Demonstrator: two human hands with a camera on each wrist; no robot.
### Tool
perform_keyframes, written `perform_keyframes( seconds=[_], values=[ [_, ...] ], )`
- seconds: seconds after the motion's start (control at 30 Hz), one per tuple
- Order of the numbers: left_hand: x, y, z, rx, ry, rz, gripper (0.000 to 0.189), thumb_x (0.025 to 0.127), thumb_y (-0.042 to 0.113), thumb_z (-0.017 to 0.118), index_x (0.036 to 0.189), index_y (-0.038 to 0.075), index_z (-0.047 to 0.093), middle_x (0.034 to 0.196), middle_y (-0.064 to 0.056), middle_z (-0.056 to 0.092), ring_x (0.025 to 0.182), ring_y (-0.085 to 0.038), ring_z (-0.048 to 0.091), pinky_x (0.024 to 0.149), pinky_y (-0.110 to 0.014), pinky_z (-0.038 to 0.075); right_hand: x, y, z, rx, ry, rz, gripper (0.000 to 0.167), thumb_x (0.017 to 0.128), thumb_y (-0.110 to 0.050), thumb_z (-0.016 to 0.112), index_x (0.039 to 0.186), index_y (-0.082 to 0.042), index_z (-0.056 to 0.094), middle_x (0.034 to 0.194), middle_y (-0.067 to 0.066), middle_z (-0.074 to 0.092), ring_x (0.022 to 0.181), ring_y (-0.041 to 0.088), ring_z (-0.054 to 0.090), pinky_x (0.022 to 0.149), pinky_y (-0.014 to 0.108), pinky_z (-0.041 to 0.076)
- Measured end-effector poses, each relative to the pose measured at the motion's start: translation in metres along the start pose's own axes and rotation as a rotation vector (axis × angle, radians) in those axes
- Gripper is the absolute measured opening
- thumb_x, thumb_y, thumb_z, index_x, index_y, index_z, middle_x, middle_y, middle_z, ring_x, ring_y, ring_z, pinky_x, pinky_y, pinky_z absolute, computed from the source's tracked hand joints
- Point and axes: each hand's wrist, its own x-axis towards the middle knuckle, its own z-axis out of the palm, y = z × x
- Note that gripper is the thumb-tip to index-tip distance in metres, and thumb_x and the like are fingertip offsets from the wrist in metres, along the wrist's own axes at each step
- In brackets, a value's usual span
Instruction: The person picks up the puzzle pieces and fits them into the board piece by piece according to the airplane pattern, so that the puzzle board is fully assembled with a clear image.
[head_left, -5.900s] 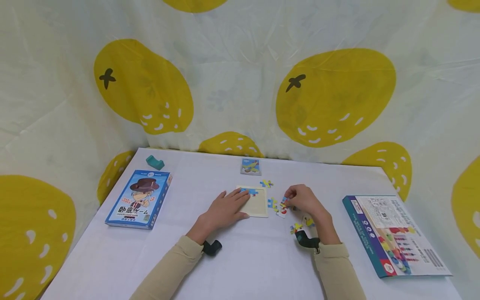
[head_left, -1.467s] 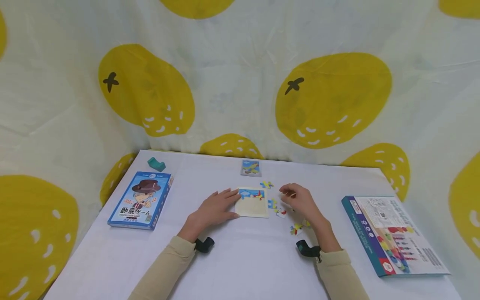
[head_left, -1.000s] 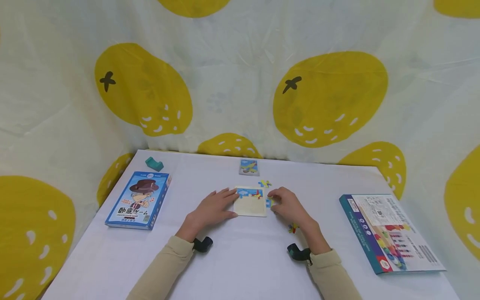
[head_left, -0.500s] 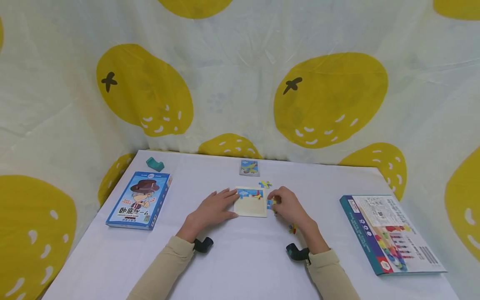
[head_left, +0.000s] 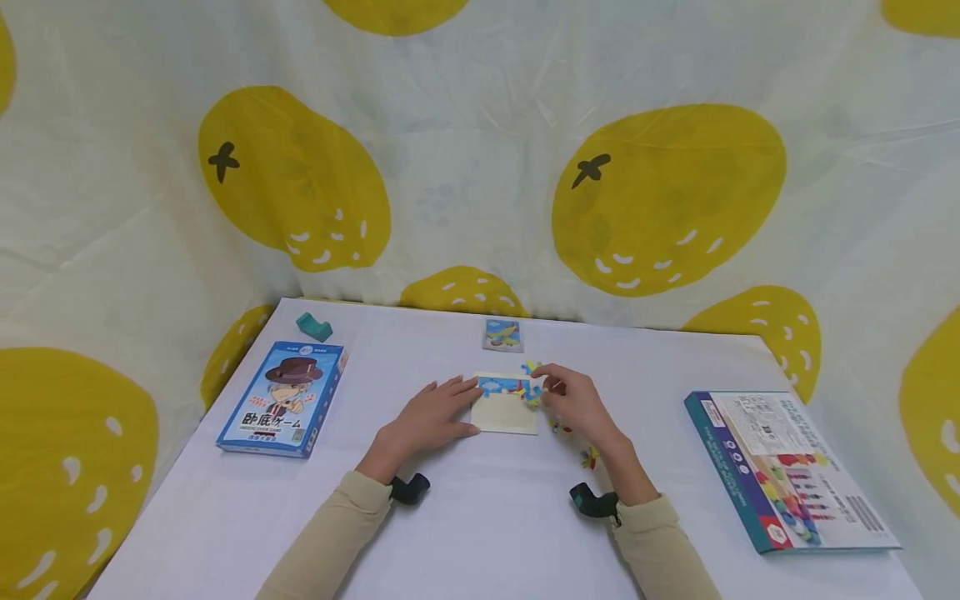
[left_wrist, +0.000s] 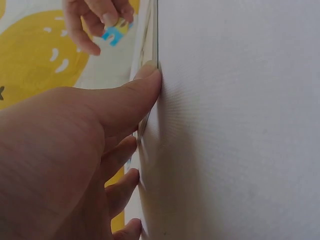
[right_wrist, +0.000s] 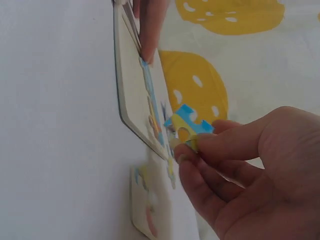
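The blue-and-yellow jigsaw piece (right_wrist: 193, 120) has just left the bench (head_left: 480, 517) for the three o'clock edge of the puzzle tray (head_left: 502, 415), so it seems free for turning. The right hand (head_left: 581, 406) pinches it, at nine o'clock from the knuckles. The left hand (head_left: 431, 418), fingers slightly spread, touches the tray's nine o'clock edge.

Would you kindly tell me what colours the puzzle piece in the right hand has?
The piece is blue and yellow, best seen from the right wrist.
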Motion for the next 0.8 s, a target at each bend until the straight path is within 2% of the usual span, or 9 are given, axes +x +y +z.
perform_keyframes(
  seconds=[0.1,0.23,0.47,0.8],
  values=[
    [0.0,0.0,0.001,-0.002,-0.001,-0.003,0.071,0.095,0.052,0.06,0.155,0.022,0.037,0.163,0.005,0.032,0.154,-0.023,0.025,0.122,-0.055,0.024,0.002,-0.003,0.008,-0.002,0.013,0.007,0.025,0.091,-0.002,0.062,0.111,-0.014,0.072,0.104,0.01,0.066,0.088,0.022,0.06,0.061,0.03,0.05],
    [0.001,-0.001,0.002,0.009,-0.004,-0.009,0.071,0.095,0.053,0.06,0.155,0.024,0.036,0.163,0.006,0.031,0.154,-0.022,0.025,0.122,-0.054,0.024,0.008,-0.007,0.019,0.007,0.039,0.009,0.017,0.09,-0.003,0.065,0.102,-0.013,0.073,0.097,0.006,0.069,0.087,0.02,0.06,0.078,0.031,0.051],
    [0.002,-0.002,0.002,0.017,-0.01,-0.006,0.072,0.095,0.054,0.058,0.156,0.025,0.034,0.164,0.007,0.029,0.154,-0.021,0.023,0.123,-0.054,0.023,0.014,-0.012,0.039,0.038,0.072,-0.029,0.01,0.086,-0.002,0.07,0.09,-0.01,0.072,0.082,0.003,0.069,0.079,0.014,0.06,0.075,0.028,0.049],
    [0.0,0.001,-0.003,-0.007,-0.001,-0.002,0.071,0.095,0.052,0.06,0.154,0.022,0.038,0.162,0.004,0.033,0.153,-0.024,0.026,0.122,-0.056,0.024,0.014,-0.023,0.058,0.015,0.061,-0.01,0.007,0.084,-0.003,0.07,0.089,-0.009,0.071,0.076,0.002,0.065,0.072,0.014,0.055,0.064,0.024,0.045]
  ],
)
